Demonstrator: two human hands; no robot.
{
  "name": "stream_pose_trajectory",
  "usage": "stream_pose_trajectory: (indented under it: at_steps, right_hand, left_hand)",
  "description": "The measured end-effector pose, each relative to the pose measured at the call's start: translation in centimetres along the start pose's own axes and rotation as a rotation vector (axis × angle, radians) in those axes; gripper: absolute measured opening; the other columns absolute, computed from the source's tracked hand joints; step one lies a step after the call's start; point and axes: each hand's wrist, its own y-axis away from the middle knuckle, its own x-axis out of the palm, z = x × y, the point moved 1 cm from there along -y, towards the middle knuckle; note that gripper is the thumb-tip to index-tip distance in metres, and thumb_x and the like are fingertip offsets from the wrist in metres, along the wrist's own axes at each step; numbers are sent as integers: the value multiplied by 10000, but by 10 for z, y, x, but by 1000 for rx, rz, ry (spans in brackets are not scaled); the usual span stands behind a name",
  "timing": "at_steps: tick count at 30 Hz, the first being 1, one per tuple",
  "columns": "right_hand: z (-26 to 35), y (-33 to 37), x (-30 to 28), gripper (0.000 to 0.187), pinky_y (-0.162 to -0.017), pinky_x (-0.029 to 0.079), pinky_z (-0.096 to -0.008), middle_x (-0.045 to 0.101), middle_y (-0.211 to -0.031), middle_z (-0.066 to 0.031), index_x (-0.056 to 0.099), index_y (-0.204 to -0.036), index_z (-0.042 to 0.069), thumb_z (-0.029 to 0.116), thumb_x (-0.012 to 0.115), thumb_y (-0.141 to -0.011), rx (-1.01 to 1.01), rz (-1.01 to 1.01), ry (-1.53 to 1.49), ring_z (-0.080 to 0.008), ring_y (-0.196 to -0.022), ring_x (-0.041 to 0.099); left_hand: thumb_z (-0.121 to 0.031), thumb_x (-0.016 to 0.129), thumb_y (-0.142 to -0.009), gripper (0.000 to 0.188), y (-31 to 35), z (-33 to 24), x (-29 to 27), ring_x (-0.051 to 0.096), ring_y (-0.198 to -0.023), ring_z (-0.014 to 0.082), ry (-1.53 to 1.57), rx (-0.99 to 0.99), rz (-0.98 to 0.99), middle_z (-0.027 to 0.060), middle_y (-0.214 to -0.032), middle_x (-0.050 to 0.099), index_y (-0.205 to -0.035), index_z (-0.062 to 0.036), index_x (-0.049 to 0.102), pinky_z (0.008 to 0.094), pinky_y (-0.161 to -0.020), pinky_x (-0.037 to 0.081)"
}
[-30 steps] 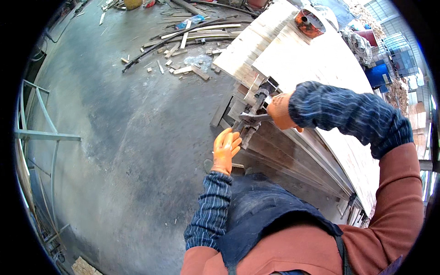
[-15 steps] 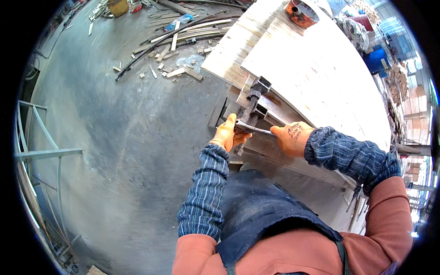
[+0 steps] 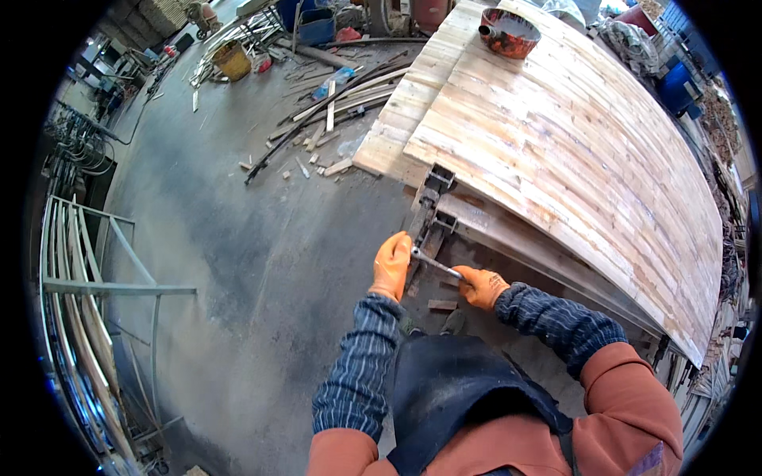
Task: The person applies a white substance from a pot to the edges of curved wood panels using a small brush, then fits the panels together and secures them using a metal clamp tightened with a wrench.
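Observation:
My right hand (image 3: pixel 481 286), in an orange glove, is closed round the handle of a metal ratchet wrench (image 3: pixel 438 264). The wrench's head sits at the end of a screw clamp (image 3: pixel 429 198) on the panel's near left corner. At that head my left hand (image 3: pixel 390 266), also in an orange glove, is closed with its fingers partly hidden behind the tool. A second clamp jaw (image 3: pixel 445 222) lies just below the first. Beyond the clamps stretches a wide panel of glued wood strips (image 3: pixel 556 151), resting over a lower wooden layer (image 3: pixel 389 147).
An orange-stained pot (image 3: pixel 510 36) stands on the panel's far end. Wood offcuts and long strips (image 3: pixel 349 111) litter the floor ahead. A metal rack (image 3: pixel 119 290) holding long strips is at my left. A yellow bucket (image 3: pixel 232 61) stands farther off. A blue drum (image 3: pixel 677 87) is beyond the panel.
The view has tilted, showing more of the room ahead. The wrench handle slants down more steeply toward me, and my right hand has come lower with it. My left hand stays at the wrench head.

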Motion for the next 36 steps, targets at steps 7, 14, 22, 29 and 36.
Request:
stream_pose_trajectory:
  at_steps: [7,14,22,29,36]
  right_hand:
    - [29,83,-41,421,-846,534,-485,696,-1034,-241,511,-1376,151,198,535,-958,156,-13,-70,-422,-992,671]
    - [116,44,-110,363,-822,534,-475,707,-1011,-228,556,-1309,90,186,550,-959,111,88,429,-407,-959,687]
    - [214,-23,-123,298,-805,571,-454,712,-998,-216,599,-1225,28,107,526,-947,430,447,731,-366,-955,711]
    - [223,-40,-123,279,-776,574,-480,715,-953,-219,624,-1162,22,158,539,-933,491,491,745,-384,-941,711]
    - [90,16,-50,274,-735,549,-482,716,-910,-196,574,-1110,78,144,633,-850,410,203,387,-387,-880,711]
  left_hand:
    - [-497,435,-1061,552,20,-11,-8,656,-1124,262,515,-346,130,108,-1309,654,-1461,-119,479,353,-885,541]
    - [-528,399,-1067,560,6,-6,-17,657,-1126,263,632,-431,148,103,-1249,660,-1411,-109,539,386,-937,545]
    - [-556,392,-1061,570,-12,-5,-30,692,-1029,229,623,-548,410,84,-1134,724,-1346,-99,578,366,-891,552]
    - [-547,386,-1062,562,-25,-25,-25,731,-908,263,624,-683,571,138,-1096,732,-1254,-61,595,361,-768,615]
    - [-391,434,-1058,397,-26,-15,0,683,-882,213,255,-460,369,117,-1016,725,-1142,-55,628,367,-744,604]
